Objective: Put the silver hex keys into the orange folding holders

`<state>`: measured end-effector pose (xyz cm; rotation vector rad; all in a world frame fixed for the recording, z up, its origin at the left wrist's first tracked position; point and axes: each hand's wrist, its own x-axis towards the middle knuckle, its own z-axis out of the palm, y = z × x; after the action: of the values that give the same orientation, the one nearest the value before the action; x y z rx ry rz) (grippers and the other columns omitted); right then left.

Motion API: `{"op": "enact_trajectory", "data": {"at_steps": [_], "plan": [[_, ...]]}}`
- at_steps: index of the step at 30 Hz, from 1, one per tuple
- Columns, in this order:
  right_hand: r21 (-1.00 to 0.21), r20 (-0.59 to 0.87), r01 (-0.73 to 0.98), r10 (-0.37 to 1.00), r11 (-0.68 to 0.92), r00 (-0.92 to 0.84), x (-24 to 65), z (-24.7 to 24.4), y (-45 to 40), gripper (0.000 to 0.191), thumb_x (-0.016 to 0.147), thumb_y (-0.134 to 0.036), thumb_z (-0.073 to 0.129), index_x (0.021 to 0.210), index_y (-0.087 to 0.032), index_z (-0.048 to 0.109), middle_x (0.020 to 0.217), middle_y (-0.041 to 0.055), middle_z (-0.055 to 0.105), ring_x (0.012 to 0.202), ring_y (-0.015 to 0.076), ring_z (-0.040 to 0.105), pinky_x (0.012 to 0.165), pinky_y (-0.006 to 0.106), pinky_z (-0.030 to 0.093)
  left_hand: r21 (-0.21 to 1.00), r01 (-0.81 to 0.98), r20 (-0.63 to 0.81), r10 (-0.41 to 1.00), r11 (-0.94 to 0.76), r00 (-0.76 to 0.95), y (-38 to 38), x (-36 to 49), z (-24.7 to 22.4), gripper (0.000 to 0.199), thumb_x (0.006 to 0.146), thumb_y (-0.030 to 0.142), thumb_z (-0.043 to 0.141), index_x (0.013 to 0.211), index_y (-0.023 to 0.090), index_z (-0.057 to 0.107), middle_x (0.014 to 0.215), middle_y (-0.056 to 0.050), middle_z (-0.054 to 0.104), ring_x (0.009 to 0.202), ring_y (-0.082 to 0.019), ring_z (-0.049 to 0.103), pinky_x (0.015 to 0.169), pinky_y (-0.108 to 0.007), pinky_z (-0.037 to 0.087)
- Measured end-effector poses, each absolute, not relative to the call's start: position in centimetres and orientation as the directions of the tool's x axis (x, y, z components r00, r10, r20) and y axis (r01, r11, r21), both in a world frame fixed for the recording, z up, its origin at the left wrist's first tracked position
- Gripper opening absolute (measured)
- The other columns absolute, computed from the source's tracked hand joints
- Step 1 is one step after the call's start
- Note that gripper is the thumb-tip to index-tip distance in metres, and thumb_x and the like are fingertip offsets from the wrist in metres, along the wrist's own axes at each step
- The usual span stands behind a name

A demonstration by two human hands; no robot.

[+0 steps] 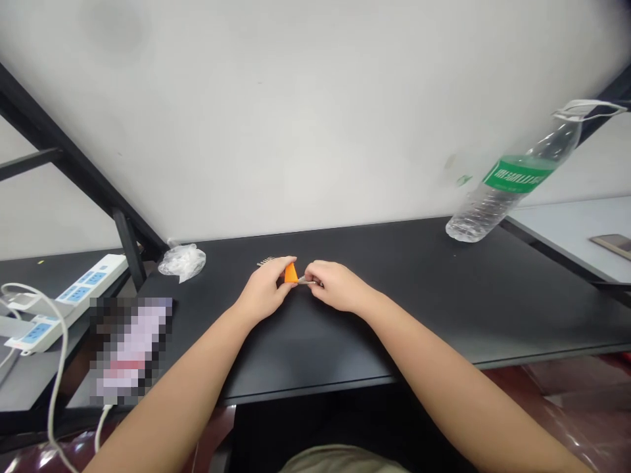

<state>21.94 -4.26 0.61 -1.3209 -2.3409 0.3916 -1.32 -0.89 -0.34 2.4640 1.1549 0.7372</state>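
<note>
My left hand (pixel 263 289) is closed around a small orange plastic piece (pixel 290 273), thumb in front and index finger over its top. Beyond the left knuckles, several short, thin metal rods (pixel 266 261) stick out in a row; whether they join the orange piece is hidden. My right hand (pixel 340 284) pinches thin silver metal pieces (pixel 306 281) just right of the orange piece. Their tips reach its edge, and their exact kind is too small to tell. Both hands rest low over the black tabletop (pixel 419 295), fingertips nearly touching.
A crumpled clear plastic bag (pixel 182 261) lies at the back left. Farther left are a white power strip (pixel 73 302) with cables and a pixelated phone-like object (pixel 135 341). A large plastic bottle (pixel 513 177) leans at the back right, near a black metal frame.
</note>
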Motion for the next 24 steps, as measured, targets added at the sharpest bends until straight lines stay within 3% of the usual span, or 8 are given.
{"op": "enact_trajectory", "data": {"at_steps": [4, 9, 24], "plan": [[-0.532, 0.359, 0.679, 0.861, 0.506, -0.36, 22.8, 0.6, -3.5, 0.019, 0.097, -0.014, 0.051, 0.104, -0.02, 0.067, 0.099, 0.0049, 0.065, 0.084, 0.0156, 0.058, 0.078, 0.028, 0.044, 0.492, 0.604, 0.308, 0.774, -0.627, 0.553, -0.9, -1.2, -0.3, 0.052, 0.092, 0.026, 0.063, 0.143, 0.028, 0.054, 0.141, -0.006, 0.062, 0.12, -0.025, 0.065, 0.104, -0.042, 0.055], [-0.616, 0.423, 0.61, 0.862, 0.499, -0.278, 23.0, 0.9, -3.4, 0.018, 0.099, -0.019, 0.053, 0.101, -0.021, 0.071, 0.094, 0.0035, 0.067, 0.083, 0.0158, 0.061, 0.08, 0.028, 0.046, 0.521, 0.597, 0.328, 0.789, -0.61, 0.519, -1.0, -1.1, -0.1, 0.054, 0.092, 0.025, 0.062, 0.145, 0.027, 0.052, 0.14, -0.007, 0.063, 0.114, -0.023, 0.067, 0.099, -0.04, 0.057], [-0.674, 0.43, 0.55, 0.868, 0.492, -0.248, 23.2, 1.0, -3.5, 0.019, 0.098, -0.024, 0.055, 0.098, -0.022, 0.074, 0.095, 0.0036, 0.07, 0.082, 0.0166, 0.063, 0.079, 0.03, 0.049, 0.583, 0.58, 0.351, 0.82, -0.569, 0.452, -1.0, -1.0, 0.0, 0.049, 0.089, 0.026, 0.065, 0.138, 0.026, 0.057, 0.132, -0.005, 0.066, 0.102, -0.02, 0.067, 0.093, -0.037, 0.058]]}}
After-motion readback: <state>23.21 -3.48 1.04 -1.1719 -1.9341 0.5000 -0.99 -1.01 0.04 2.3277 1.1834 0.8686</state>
